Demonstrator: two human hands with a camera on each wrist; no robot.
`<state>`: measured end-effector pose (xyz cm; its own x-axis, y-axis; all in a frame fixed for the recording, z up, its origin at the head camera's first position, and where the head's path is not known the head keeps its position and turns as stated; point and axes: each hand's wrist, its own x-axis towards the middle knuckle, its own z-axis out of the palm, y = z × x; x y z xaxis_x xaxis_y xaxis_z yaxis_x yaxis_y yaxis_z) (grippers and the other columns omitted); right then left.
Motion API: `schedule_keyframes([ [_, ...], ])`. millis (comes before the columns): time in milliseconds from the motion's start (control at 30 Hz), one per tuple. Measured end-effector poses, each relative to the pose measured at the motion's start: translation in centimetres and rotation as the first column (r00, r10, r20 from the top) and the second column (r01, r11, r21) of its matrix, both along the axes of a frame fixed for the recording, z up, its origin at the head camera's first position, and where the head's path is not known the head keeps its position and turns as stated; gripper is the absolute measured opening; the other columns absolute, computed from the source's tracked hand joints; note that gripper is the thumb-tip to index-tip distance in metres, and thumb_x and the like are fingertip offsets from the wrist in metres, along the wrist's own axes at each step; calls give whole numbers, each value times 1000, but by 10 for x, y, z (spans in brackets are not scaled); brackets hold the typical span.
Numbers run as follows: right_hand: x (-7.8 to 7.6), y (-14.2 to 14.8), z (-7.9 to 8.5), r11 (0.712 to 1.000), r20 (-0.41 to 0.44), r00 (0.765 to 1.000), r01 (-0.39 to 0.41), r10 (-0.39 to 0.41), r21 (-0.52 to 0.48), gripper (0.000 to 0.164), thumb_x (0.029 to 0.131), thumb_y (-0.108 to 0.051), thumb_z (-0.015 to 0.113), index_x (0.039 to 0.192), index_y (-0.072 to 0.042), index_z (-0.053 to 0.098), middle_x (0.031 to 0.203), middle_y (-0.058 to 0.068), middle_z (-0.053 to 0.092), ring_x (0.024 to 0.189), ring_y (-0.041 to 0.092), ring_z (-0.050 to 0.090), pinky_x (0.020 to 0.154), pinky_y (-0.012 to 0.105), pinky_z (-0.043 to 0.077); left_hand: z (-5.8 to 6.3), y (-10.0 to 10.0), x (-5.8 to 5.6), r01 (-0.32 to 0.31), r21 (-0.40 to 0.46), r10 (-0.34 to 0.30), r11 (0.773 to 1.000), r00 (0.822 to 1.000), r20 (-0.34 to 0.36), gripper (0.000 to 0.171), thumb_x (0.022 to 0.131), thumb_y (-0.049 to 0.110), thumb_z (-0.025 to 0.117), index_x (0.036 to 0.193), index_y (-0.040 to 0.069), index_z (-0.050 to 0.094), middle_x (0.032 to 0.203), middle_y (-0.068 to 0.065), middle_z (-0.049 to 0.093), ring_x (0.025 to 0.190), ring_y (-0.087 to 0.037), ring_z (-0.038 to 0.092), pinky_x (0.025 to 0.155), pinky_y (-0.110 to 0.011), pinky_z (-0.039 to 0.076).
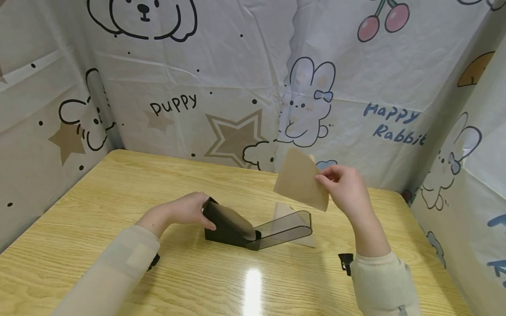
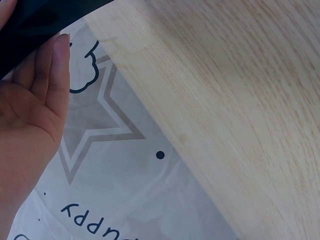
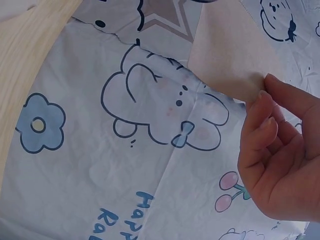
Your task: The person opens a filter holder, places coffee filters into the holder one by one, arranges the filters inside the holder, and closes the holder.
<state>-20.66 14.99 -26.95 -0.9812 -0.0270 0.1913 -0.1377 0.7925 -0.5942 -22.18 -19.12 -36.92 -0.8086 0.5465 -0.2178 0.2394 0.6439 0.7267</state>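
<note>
My left hand (image 1: 186, 210) grips the raised left end of a black coffee filter holder (image 1: 221, 232), thumb on the near side and the other fingers mostly hidden behind it. A see-through smoky lid (image 1: 290, 228) extends to the right from the holder's low end. Brown paper (image 1: 235, 219) shows inside the holder. Up and to the right, my right hand (image 1: 349, 188) pinches a brown paper coffee filter (image 1: 300, 180) by its right edge between thumb and fingertips, held above the table. Another brown paper filter (image 1: 306, 241) lies on the table, partly behind the lid.
The wood-grain table (image 1: 189, 281) has its back edge against a printed cloth (image 1: 245, 87), which also rises at both sides. A black device (image 1: 346, 262) sits at the right wrist, and a similar one (image 1: 154, 262) shows by the left sleeve.
</note>
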Motion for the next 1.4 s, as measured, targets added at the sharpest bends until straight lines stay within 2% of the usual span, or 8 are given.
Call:
schedule_keyframes([
  [367, 6, -10, 10, 1000, -2, 1000, 8, -8, -19, 21, 89, -20, 63, 97, -1, 68, 91, 14, 67, 82, 24, 58, 70, 29, 44, -1, -2, 0, 28, 32, -28, 999, 1000, -7, 18, 76, 15, 77, 72, 10, 60, 65, 7, 54, 60, -11, 42, 61, -28, 40],
  [500, 7, -15, 11, 1000, -6, 1000, 5, -5, -21, 20, 89, -19, 63, 96, -1, 69, 90, 14, 67, 81, 24, 58, 68, 28, 44, 0, -2, 1, 19, 25, -19, 999, 1000, -8, 21, 76, 14, 77, 70, 10, 58, 62, 6, 50, 57, -10, 39, 59, -27, 38],
  [733, 8, -28, 8, 999, -14, 999, -38, 38, -22, 17, 88, -17, 64, 95, -2, 70, 89, 13, 68, 80, 23, 57, 68, 29, 45, 3, -2, 2, 21, 33, -21, 999, 1000, -11, 19, 75, 15, 77, 74, 8, 60, 66, 4, 55, 60, -10, 41, 60, -27, 39],
  [1067, 11, -51, -1, 996, 34, 996, -86, 87, -24, 14, 88, -19, 64, 94, -8, 70, 91, 7, 69, 79, 20, 58, 68, 29, 46, 4, -1, 3, -2, 2, 2, 1000, 1000, -14, 27, 75, 17, 78, 69, 11, 52, 60, 5, 43, 56, -10, 35, 57, -27, 35],
  [1400, 10, -71, -9, 992, 26, 992, -122, 123, -39, 13, 87, -20, 66, 92, -8, 71, 89, 5, 70, 76, 18, 59, 66, 28, 47, 2, -1, 2, 2, 2, -2, 1000, 1000, -24, 23, 74, 16, 78, 71, 10, 56, 64, 5, 47, 59, -11, 38, 59, -27, 36],
])
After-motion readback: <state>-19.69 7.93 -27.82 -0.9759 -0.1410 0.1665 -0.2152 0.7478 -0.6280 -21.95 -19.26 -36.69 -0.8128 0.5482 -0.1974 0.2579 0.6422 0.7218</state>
